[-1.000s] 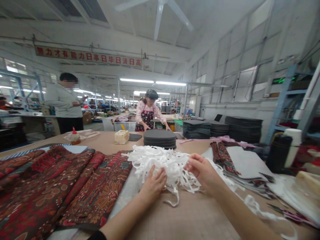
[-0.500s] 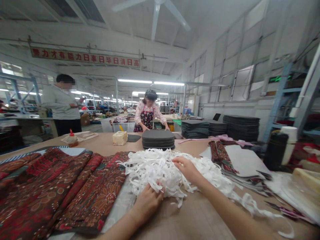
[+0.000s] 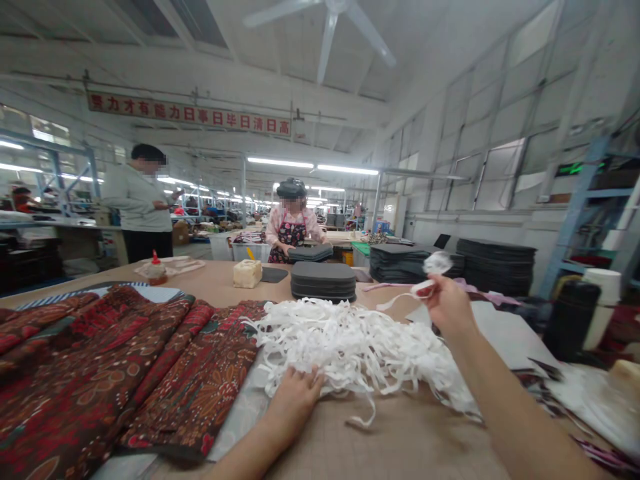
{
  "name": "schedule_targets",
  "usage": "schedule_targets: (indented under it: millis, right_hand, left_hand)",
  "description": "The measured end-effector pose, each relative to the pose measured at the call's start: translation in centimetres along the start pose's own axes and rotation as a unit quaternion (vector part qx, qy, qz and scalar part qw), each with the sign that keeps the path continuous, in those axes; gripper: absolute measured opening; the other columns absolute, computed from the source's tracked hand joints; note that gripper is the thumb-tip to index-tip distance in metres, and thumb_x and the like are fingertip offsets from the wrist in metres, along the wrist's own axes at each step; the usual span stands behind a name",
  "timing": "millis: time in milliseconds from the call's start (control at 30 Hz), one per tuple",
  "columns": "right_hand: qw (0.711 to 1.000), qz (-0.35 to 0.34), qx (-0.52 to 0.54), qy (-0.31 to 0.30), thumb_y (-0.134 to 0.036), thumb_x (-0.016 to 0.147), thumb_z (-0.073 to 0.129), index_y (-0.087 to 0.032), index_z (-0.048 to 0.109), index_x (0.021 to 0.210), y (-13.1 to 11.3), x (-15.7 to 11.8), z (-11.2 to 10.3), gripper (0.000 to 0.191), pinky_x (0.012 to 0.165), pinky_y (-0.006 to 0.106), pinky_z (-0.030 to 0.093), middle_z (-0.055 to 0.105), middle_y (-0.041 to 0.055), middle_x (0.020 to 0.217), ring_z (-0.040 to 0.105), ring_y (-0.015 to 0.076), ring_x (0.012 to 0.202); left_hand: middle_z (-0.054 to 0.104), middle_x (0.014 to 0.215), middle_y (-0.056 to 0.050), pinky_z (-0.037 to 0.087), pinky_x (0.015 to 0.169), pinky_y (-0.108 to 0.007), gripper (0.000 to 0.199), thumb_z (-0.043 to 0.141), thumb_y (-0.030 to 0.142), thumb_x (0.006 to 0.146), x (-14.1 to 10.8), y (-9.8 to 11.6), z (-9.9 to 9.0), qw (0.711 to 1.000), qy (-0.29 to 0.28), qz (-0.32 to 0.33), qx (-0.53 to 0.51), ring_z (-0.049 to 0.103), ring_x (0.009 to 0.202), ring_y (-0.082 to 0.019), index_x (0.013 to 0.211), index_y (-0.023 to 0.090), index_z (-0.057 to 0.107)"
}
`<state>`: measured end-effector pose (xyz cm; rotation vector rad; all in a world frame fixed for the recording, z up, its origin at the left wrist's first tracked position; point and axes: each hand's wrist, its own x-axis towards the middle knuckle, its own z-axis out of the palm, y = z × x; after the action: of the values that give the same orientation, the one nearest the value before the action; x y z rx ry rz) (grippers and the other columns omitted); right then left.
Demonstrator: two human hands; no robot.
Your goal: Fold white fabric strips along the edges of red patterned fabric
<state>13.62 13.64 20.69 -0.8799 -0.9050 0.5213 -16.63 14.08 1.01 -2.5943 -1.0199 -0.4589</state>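
Note:
A loose heap of white strips (image 3: 350, 340) lies on the brown table (image 3: 380, 440). My left hand (image 3: 295, 403) rests at the heap's near left edge, its fingertips against the strips; whether it grips any is hard to tell. Raised above the right end of the heap, my right hand (image 3: 447, 303) is closed on a white strip (image 3: 400, 300), whose loose end trails to the left. Left of the heap lies folded red-brown patterned fabric (image 3: 165, 373).
Beyond the heap stand a stack of dark grey pads (image 3: 323, 281), a cream block (image 3: 247, 274) and a red-capped bottle (image 3: 157, 272). More dark stacks (image 3: 496, 267) are at the right. A person in a floral apron (image 3: 291, 233) handles pads across the table.
My right hand has lifted off the heap and moved right, now with a white strip. My left hand stays near the same spot. The person opposite has lifted some pads.

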Motion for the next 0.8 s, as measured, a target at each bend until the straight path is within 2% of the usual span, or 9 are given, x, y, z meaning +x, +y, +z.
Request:
schedule_targets:
  millis: [100,200,267,333,433,467,533,667,800]
  right_hand:
    - [1.000,-0.021,0.000,0.020,-0.037,0.062,0.064,-0.022,0.043,0.068,-2.9,-0.9,-0.6,0.027,0.037,0.015,0.030,0.036,-0.0130,0.042,0.033,0.0049,0.035]
    - [0.997,0.029,-0.034,-0.059,-0.037,0.056,0.074,-0.019,0.050,0.069,-2.6,-5.7,0.5,0.033,0.032,0.014,0.024,0.046,-0.0090,0.042,0.035,0.0043,0.033]
    - [0.986,0.085,-0.060,-0.128,-0.041,0.058,0.074,-0.018,0.051,0.070,-1.1,-9.8,1.7,0.035,0.029,0.015,0.020,0.047,-0.0078,0.040,0.033,0.0049,0.029]
    - [0.953,0.171,-0.085,-0.237,-0.048,0.065,0.068,-0.019,0.047,0.073,0.5,-13.5,2.7,0.036,0.030,0.014,0.022,0.048,-0.0090,0.041,0.035,0.0045,0.030]
    - [0.911,0.226,-0.075,-0.336,-0.050,0.070,0.066,-0.019,0.044,0.076,2.2,-17.3,3.3,0.038,0.037,0.017,0.035,0.057,-0.0058,0.050,0.048,0.0077,0.037]
    - [0.901,0.235,-0.072,-0.357,-0.050,0.070,0.066,-0.019,0.044,0.077,2.5,-18.0,3.3,0.039,0.039,0.018,0.037,0.058,-0.0048,0.051,0.051,0.0091,0.039]
    - [0.889,0.247,-0.072,-0.378,-0.051,0.070,0.067,-0.018,0.045,0.076,3.0,-18.8,2.9,0.040,0.041,0.020,0.039,0.060,-0.0034,0.052,0.054,0.0111,0.041]
    - [0.910,0.247,-0.043,-0.330,-0.048,0.073,0.066,-0.017,0.049,0.070,3.3,-18.3,1.8,0.036,0.049,0.022,0.044,0.061,-0.0018,0.057,0.056,0.0113,0.051]
    - [0.960,0.199,0.085,-0.175,-0.035,0.068,0.076,-0.017,0.057,0.066,2.5,-15.6,0.0,0.026,0.069,0.022,0.048,0.063,-0.0023,0.070,0.058,0.0108,0.071]
  left_hand:
    - [0.057,0.124,-0.015,0.038,0.093,-0.052,0.042,0.052,0.008,0.079,0.4,0.3,-1.1,0.999,0.016,-0.018,-0.036,0.057,0.106,-0.030,0.120,0.017,0.054]
    - [0.054,0.128,-0.011,0.031,0.101,-0.050,0.050,0.051,0.007,0.073,0.8,1.3,-3.8,0.996,0.048,-0.021,-0.067,0.048,0.116,-0.028,0.122,0.018,0.051]
    - [0.053,0.129,-0.011,0.032,0.101,-0.045,0.046,0.048,0.011,0.075,0.8,2.4,-6.1,0.984,0.076,-0.033,-0.160,0.046,0.118,-0.026,0.121,0.019,0.052]
    - [0.057,0.122,-0.011,0.040,0.094,-0.039,0.037,0.050,0.023,0.080,0.8,3.7,-8.2,0.922,0.081,-0.073,-0.371,0.050,0.112,-0.025,0.117,0.019,0.055]
    - [0.065,0.083,-0.006,0.045,0.067,-0.029,0.034,0.056,0.046,0.077,0.8,5.3,-10.1,0.742,0.057,-0.143,-0.652,0.059,0.076,-0.020,0.091,0.017,0.064]
    - [0.062,0.070,-0.002,0.042,0.061,-0.026,0.034,0.057,0.049,0.075,0.9,5.7,-10.4,0.705,0.059,-0.158,-0.689,0.056,0.066,-0.017,0.079,0.016,0.063]
    - [0.052,0.056,0.002,0.036,0.055,-0.024,0.034,0.059,0.048,0.073,1.0,6.2,-10.5,0.673,0.074,-0.193,-0.710,0.048,0.056,-0.013,0.062,0.016,0.058]
    - [0.049,0.051,0.003,0.033,0.050,-0.022,0.032,0.063,0.045,0.066,1.3,5.8,-9.7,0.654,0.071,-0.250,-0.710,0.043,0.049,-0.010,0.058,0.016,0.054]
    - [0.048,0.050,0.004,0.032,0.045,-0.021,0.028,0.055,0.046,0.064,1.8,3.0,-8.3,0.658,0.100,-0.313,-0.678,0.041,0.043,-0.009,0.061,0.019,0.046]
